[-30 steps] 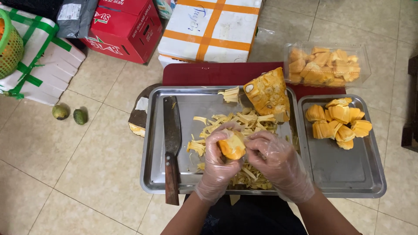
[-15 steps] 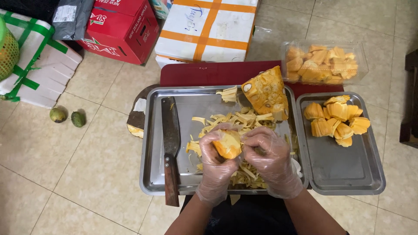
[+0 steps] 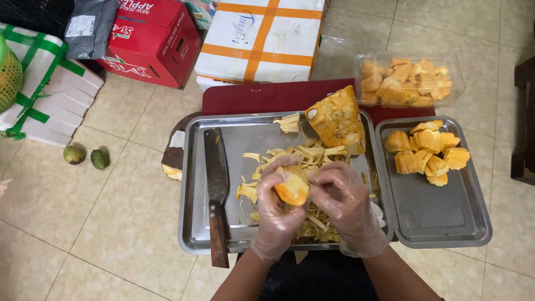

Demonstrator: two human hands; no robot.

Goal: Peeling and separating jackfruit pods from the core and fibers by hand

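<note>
Both hands wear clear plastic gloves and work over a large steel tray (image 3: 195,223). My left hand (image 3: 277,209) grips an orange jackfruit pod (image 3: 293,188). My right hand (image 3: 345,200) has its fingers curled against the pod's right side, pinching at it. Beneath the hands lies a heap of pale yellow fibre strips (image 3: 304,153). A wedge of cut jackfruit (image 3: 334,120) stands at the tray's far right corner. A cleaver (image 3: 216,184) with a wooden handle lies along the tray's left side.
A smaller steel tray (image 3: 440,217) on the right holds several peeled pods (image 3: 426,150). Behind it sits a clear plastic box of pods (image 3: 409,81). A red board (image 3: 256,95), cardboard and foam boxes (image 3: 262,36), and two small green fruits (image 3: 86,156) are on the tiled floor.
The hands stay together on the pod; the right fingers have shifted slightly along its side. The view has drifted a little.
</note>
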